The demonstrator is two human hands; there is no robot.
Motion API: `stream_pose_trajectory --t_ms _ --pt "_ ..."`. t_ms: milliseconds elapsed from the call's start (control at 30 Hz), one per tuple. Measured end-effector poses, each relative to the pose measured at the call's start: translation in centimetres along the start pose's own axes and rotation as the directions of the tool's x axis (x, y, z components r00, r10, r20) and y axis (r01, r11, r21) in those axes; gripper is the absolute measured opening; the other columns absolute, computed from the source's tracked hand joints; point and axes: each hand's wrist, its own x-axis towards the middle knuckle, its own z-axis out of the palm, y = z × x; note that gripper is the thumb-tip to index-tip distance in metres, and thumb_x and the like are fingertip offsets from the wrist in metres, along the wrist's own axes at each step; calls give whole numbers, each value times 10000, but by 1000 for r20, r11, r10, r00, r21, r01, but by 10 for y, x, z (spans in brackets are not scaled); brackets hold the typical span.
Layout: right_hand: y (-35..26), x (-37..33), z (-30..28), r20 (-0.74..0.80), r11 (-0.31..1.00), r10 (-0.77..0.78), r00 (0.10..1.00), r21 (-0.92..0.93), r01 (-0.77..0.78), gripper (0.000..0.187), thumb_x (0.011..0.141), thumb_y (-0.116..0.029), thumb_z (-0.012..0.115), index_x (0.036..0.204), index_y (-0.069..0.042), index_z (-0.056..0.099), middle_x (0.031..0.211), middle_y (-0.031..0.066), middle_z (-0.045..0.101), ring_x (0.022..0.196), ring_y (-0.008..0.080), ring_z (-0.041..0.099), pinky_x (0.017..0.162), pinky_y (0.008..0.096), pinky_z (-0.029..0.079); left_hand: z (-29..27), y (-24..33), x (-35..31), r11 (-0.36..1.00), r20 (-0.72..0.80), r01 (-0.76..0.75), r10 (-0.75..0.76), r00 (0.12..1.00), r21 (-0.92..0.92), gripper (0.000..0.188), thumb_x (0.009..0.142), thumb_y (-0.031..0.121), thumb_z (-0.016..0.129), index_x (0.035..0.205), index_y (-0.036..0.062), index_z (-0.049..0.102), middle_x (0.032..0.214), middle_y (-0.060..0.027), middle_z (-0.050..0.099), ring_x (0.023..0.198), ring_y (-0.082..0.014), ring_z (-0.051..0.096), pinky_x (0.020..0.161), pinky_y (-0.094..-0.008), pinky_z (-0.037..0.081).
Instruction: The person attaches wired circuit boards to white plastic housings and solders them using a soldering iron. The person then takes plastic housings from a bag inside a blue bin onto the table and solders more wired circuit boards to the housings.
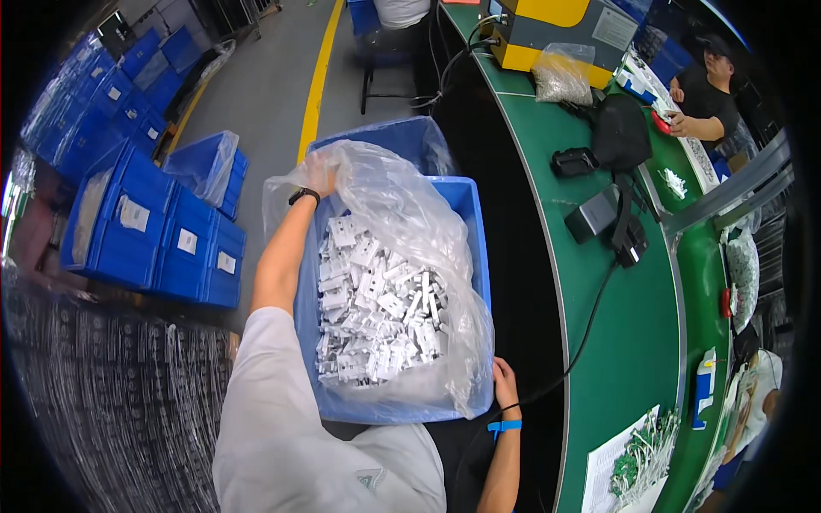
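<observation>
In front of me stands a blue bin (479, 248) lined with a clear plastic bag (385, 175). Many small white plastic parts (380, 312) lie heaped inside the bag. My left hand (321, 177) is at the far left corner, closed on the bag's gathered edge; film partly covers its fingers. A dark band circles that wrist. Down at the bin's near right corner, my right hand (505, 385) grips the side, its fingertips partly hidden. Its wrist wears a blue band, and a black cable passes across it.
Another blue bin (385, 141) sits just beyond. Blue crates (184, 235) are stacked at left. On the right runs a green workbench (534, 137) with a black headset-like device (616, 137), a grey box (592, 214) and white-green cables (637, 453). A co-worker (710, 94) works across it.
</observation>
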Motion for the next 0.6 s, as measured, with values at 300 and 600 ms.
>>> stream_pose_trajectory --t_ms 300,600 --pt "-8 16 9 -26 999 10 1000 -53 -12 318 1026 -233 585 1196 23 665 1079 54 696 996 137 619 914 274 487 -4 31 36 899 509 3 -251 823 438 479 896 454 624 1079 26 736 968 -195 738 912 -338 702 964 -453 516" --pt "-9 43 38 58 999 -9 998 44 6 322 1034 -260 578 1163 21 670 1035 44 697 958 120 615 871 274 500 -68 -38 4 948 384 -302 241 891 105 495 952 403 547 1267 40 669 1310 -210 657 1224 -371 621 1031 -482 477"
